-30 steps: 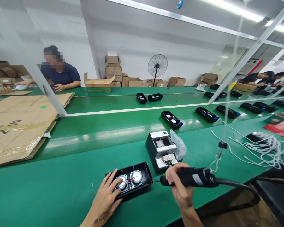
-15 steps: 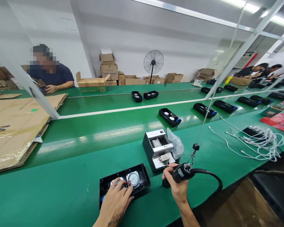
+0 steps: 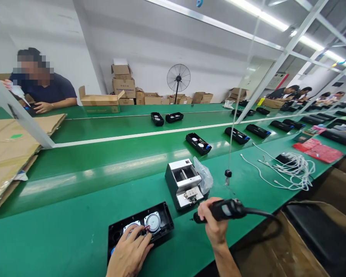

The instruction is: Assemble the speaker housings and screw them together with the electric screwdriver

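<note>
A black open speaker housing (image 3: 161,217) with two round silver speaker drivers lies on the green bench at the near edge. My left hand (image 3: 129,252) rests on its near left part, fingers spread over one driver. My right hand (image 3: 213,225) grips a black electric screwdriver (image 3: 227,209), held almost level with its tip pointing left, just right of the housing. Its thick black cable (image 3: 265,217) trails off to the right. A thin cord with a small black hook (image 3: 227,174) hangs above it.
A grey screw feeder box (image 3: 182,182) with a plastic bag (image 3: 203,175) stands behind the housing. More black housings (image 3: 198,143) lie along the conveyor belt. White cables (image 3: 288,169) lie to the right, flattened cardboard (image 3: 8,146) to the left. A person (image 3: 43,90) sits across the line.
The view has swung to the right and down. My left hand has slid toward the housing's near left end. The screwdriver went upright, then came back almost level.
</note>
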{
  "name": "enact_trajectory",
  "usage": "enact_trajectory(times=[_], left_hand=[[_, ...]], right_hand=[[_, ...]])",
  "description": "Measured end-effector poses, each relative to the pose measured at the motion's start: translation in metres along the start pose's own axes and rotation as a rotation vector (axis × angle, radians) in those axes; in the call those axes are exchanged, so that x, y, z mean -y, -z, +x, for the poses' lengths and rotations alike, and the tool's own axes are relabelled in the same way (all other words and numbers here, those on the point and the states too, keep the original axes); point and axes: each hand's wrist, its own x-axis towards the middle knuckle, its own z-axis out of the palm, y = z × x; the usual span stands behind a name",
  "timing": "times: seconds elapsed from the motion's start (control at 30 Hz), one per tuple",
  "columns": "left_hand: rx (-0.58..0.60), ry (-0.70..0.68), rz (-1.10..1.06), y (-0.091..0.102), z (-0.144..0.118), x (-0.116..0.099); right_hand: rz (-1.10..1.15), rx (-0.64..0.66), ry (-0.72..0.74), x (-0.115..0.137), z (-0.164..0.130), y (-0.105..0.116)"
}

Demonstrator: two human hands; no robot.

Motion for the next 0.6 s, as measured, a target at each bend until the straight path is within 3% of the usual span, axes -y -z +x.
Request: enact_trajectory(times=[0.1,0.2,0.47,0.6], left_hand=[[0.019,-0.037,-0.007,0.004,0.001,0.004],[0.032,-0.050,-0.009,0.008,0.003,0.007],[0.040,-0.066,0.033,0.003,-0.001,0.005],[0.068,-0.033,0.027,0.002,-0.001,0.001]], right_hand=[[0.059,-0.119,0.143,0.018,0.027,-0.009],[0.039,-0.119,0.174,0.019,0.046,-0.019],[-0.032,0.064,-0.030,0.009,0.038,-0.026],[0.161,0.232,-0.118,0.024,0.015,-0.031]])
